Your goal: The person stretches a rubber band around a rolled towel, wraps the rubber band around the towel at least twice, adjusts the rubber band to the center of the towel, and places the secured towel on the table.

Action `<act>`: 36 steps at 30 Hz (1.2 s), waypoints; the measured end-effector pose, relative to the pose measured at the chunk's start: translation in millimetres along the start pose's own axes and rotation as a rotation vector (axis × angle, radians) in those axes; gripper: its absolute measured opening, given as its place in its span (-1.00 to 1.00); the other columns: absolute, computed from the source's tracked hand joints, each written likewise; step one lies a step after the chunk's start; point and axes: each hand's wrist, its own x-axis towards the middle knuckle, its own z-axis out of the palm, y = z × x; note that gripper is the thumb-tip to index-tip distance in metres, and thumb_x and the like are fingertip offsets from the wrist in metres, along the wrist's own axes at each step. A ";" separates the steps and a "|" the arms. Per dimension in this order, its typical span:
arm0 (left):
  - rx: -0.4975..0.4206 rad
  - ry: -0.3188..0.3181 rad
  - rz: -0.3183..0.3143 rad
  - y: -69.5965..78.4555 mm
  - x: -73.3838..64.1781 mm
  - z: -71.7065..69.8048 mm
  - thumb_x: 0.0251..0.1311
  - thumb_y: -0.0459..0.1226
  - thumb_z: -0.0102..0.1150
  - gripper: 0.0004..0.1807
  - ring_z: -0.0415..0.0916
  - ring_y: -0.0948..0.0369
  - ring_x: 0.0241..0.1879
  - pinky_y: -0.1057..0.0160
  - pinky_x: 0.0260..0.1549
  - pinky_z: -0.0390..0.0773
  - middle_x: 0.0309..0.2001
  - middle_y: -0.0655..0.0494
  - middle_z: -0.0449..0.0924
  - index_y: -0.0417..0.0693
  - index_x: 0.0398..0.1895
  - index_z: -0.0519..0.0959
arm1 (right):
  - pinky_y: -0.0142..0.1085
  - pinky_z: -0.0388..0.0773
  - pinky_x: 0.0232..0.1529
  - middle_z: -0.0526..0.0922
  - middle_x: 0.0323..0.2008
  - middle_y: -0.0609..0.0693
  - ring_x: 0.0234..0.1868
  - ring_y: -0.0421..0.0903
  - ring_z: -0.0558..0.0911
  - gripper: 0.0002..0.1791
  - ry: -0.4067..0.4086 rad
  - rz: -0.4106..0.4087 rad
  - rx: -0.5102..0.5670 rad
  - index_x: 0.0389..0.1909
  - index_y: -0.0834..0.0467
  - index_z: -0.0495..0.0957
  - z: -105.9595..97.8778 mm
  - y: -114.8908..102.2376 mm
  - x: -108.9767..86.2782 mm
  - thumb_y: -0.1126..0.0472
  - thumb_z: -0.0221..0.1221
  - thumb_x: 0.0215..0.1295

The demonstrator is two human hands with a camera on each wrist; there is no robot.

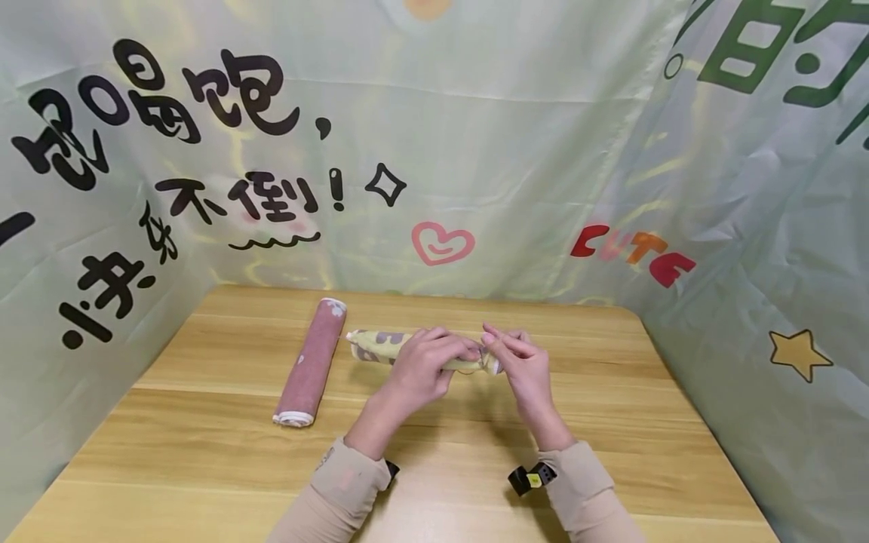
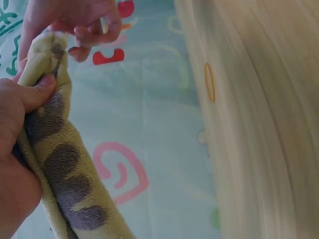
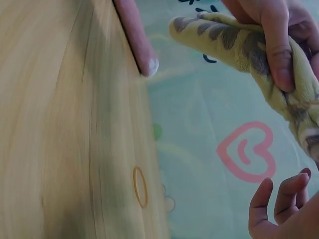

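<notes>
A rolled yellow towel [image 1: 380,345] with grey-brown patches is held sideways above the table in the head view. My left hand [image 1: 424,366] grips it near its right end, thumb laid along the roll [image 2: 79,184]. At that end, the cloth is cinched and a thin tan rubber band [image 3: 304,103] crosses it. My right hand [image 1: 529,369] is at the cinched end, thumb and index finger pinched together at the band; its other fingers [image 3: 286,191] are bent and off the towel. The pinch itself is mostly hidden in the wrist views.
A rolled pink towel [image 1: 311,362] with white ends lies on the wooden table [image 1: 204,467], left of my hands. Another tan rubber band [image 3: 134,184] lies flat near the table's far edge. A printed cloth backdrop [image 1: 516,166] rises behind and along both sides.
</notes>
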 end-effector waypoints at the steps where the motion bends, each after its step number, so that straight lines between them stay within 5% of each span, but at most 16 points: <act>1: 0.003 -0.003 -0.001 -0.4 -0.2 -1.4 -0.21 -0.76 0.23 -0.42 0.63 0.22 -0.13 0.25 -0.17 0.59 -0.08 0.22 0.80 0.02 -0.21 0.76 | -0.44 0.57 -0.07 0.56 -0.26 -0.02 -0.01 -0.16 0.59 -0.73 -0.005 -0.003 -0.024 -0.10 0.41 0.73 -0.7 0.5 0.2 0.28 0.42 0.31; 8: 0.009 0.014 0.002 -9.1 -1.8 -8.6 -0.02 -0.71 0.34 -0.55 0.64 0.20 -0.07 0.21 -0.02 0.63 -0.08 0.19 0.76 0.00 -0.25 0.77 | -0.42 0.39 -0.36 0.51 -0.32 0.01 -0.22 -0.11 0.45 -0.80 -0.042 -0.056 -0.207 -0.32 0.28 0.82 -3.3 4.9 0.2 0.19 0.48 0.26; 16: -0.082 0.034 0.075 -12.6 -1.6 -9.6 0.02 -0.64 0.44 -0.68 0.70 0.19 -0.10 0.25 0.01 0.64 -0.16 0.17 0.77 -0.03 -0.36 0.76 | -0.26 0.60 -0.13 0.74 -0.37 0.00 -0.19 -0.02 0.68 -0.61 -0.295 0.042 -0.151 -0.62 0.27 0.65 -14.2 2.8 2.0 0.17 0.34 0.41; 19: -0.207 0.010 0.078 -10.7 -0.9 -10.3 -0.03 -0.68 0.43 -0.66 0.72 0.18 -0.09 0.29 0.07 0.64 -0.16 0.14 0.79 -0.06 -0.37 0.77 | -0.30 0.59 -0.12 0.73 -0.46 -0.09 -0.24 -0.12 0.68 -0.59 -0.420 0.092 -0.115 -0.66 0.10 0.63 -20.6 2.0 4.9 0.18 0.24 0.47; 24: -0.533 -0.011 -0.011 -6.5 -1.5 -10.2 -0.05 -0.75 0.36 -0.64 0.72 0.08 -0.08 0.28 0.03 0.68 -0.16 -0.01 0.79 -0.17 -0.33 0.79 | -0.40 0.54 -0.26 0.64 -0.50 -0.23 -0.36 -0.28 0.59 -0.57 -0.665 0.131 0.072 -0.55 -0.10 0.67 -26.9 1.0 9.1 0.27 -0.01 0.48; 27: -0.614 0.012 -0.055 -3.5 -1.6 -11.1 -0.02 -0.74 0.36 -0.67 0.72 0.06 -0.08 0.23 -0.01 0.71 -0.16 -0.05 0.77 -0.22 -0.30 0.78 | -0.38 0.52 -0.25 0.61 -0.45 -0.24 -0.37 -0.28 0.59 -0.53 -0.752 0.135 0.174 -0.47 -0.14 0.66 -26.6 -0.9 9.3 0.29 -0.13 0.49; 30: -0.609 0.041 -0.111 -0.4 -1.1 -13.6 0.01 -0.70 0.40 -0.67 0.71 0.10 -0.04 0.24 -0.01 0.71 -0.12 -0.02 0.76 -0.20 -0.24 0.78 | -0.33 0.55 -0.18 0.64 -0.40 -0.23 -0.35 -0.24 0.62 -0.51 -0.699 0.150 0.192 -0.40 -0.14 0.69 -24.1 -3.9 7.8 0.24 -0.17 0.58; 36: -0.515 0.100 -0.198 1.2 -0.6 -15.7 0.06 -0.53 0.53 -0.72 0.70 0.13 -0.03 0.27 -0.01 0.70 -0.07 0.03 0.72 -0.16 -0.16 0.75 | -0.32 0.66 -0.17 0.69 -0.25 -0.10 -0.31 -0.20 0.65 -0.67 -0.348 0.125 0.167 -0.10 0.07 0.67 -15.1 -12.7 4.2 0.08 -0.06 0.66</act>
